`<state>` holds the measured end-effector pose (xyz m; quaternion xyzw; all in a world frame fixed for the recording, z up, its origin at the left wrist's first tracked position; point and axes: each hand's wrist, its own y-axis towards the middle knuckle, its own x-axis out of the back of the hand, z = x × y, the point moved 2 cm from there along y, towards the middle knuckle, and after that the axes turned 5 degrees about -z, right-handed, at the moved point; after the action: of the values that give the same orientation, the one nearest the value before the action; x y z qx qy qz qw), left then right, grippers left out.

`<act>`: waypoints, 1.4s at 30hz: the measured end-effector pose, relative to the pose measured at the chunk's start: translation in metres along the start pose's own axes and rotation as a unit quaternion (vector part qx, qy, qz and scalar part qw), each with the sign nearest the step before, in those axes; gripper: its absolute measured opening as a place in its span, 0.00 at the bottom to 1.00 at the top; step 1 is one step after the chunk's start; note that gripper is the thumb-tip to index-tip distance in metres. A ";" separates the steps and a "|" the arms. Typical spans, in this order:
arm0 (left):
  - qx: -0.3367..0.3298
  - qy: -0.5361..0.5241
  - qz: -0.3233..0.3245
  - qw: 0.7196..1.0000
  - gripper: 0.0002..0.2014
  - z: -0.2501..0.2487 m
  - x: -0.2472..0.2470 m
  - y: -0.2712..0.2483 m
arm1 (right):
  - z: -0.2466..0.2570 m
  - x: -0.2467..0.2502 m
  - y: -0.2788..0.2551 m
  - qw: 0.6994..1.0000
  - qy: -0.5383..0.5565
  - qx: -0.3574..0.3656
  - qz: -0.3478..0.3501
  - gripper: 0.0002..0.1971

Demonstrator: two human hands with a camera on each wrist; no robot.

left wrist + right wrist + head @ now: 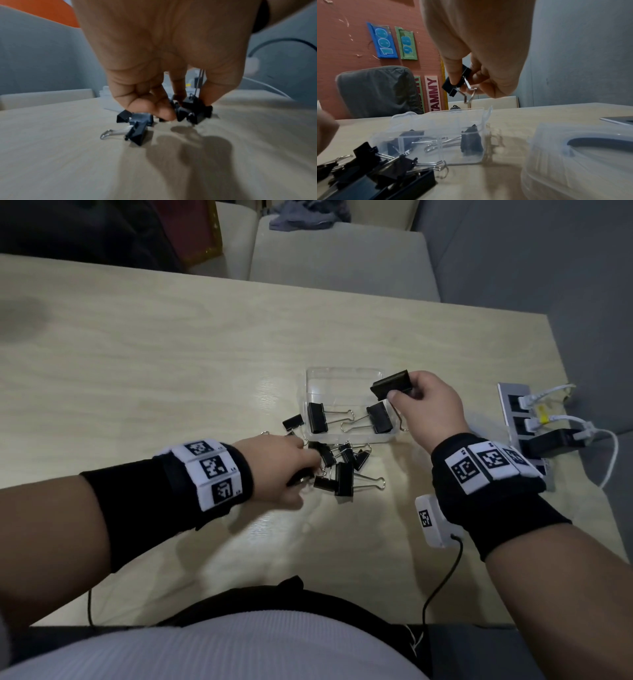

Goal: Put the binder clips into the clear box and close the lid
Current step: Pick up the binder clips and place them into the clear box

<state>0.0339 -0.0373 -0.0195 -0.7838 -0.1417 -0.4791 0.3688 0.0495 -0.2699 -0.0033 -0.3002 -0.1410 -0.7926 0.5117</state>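
Note:
The clear box [313, 392] stands open on the table with two black binder clips [379, 418] lying inside. My right hand [399, 392] pinches a large black binder clip [392, 385] and holds it above the box's far right corner; the right wrist view shows this held clip [447, 84] over the box [453, 121]. A pile of loose clips [344, 474] lies just in front of the box. My left hand [310, 463] reaches into the pile, fingers curled round a clip [197, 112]. Beside the box lies a clear plastic piece [573, 162]; whether it is the lid is unclear.
A power strip [513, 405] with white plugs and cables sits at the table's right edge. A white marker block [433, 518] with a black cable lies under my right wrist. Pale chairs [342, 254] stand beyond the far edge. Bare tabletop [137, 371] stretches left.

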 end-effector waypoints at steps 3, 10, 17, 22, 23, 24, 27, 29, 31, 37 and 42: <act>0.017 -0.098 -0.071 0.993 0.23 0.004 0.024 0.000 | -0.002 0.001 0.002 1.000 0.020 -0.012 -0.014 0.15; 0.110 -0.160 -0.208 0.959 0.22 0.006 0.062 0.043 | -0.007 -0.004 0.006 0.999 0.026 -0.021 -0.011 0.11; 0.136 0.004 -0.168 0.976 0.16 0.006 0.047 0.079 | -0.006 -0.012 0.010 0.999 -0.030 0.020 0.020 0.15; 0.155 -0.003 -0.185 0.971 0.17 0.014 0.041 0.077 | 0.003 -0.020 0.009 0.992 -0.069 0.101 0.041 0.20; 0.161 -0.012 -0.183 0.970 0.17 0.015 0.043 0.077 | 0.007 -0.021 0.010 0.992 -0.070 0.102 0.041 0.19; 0.169 -0.022 -0.184 0.968 0.16 0.017 0.045 0.077 | 0.008 -0.023 0.011 0.993 -0.068 0.092 0.037 0.17; 0.186 -0.042 -0.190 0.963 0.14 0.020 0.051 0.076 | 0.009 -0.024 0.015 0.999 -0.042 0.023 0.020 0.09; 0.184 -0.036 -0.187 0.964 0.15 0.020 0.053 0.076 | 0.005 -0.024 0.015 0.997 -0.068 -0.012 0.023 0.07; 0.181 -0.028 -0.180 0.966 0.14 0.019 0.053 0.076 | 0.000 -0.024 0.011 0.988 -0.147 -0.011 0.036 0.08; 0.168 -0.023 -0.174 0.970 0.15 0.020 0.045 0.075 | -0.006 -0.022 -0.001 0.941 -0.324 0.033 0.089 0.06; 0.148 -0.048 -0.191 0.969 0.17 0.019 0.044 0.069 | -0.003 -0.021 -0.008 0.945 -0.310 0.075 0.077 0.09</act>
<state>0.1082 -0.0772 -0.0172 -0.7008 -0.3759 -0.4760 0.3754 0.0472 -0.2527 -0.0175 -0.5016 -0.3278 -0.6056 0.5236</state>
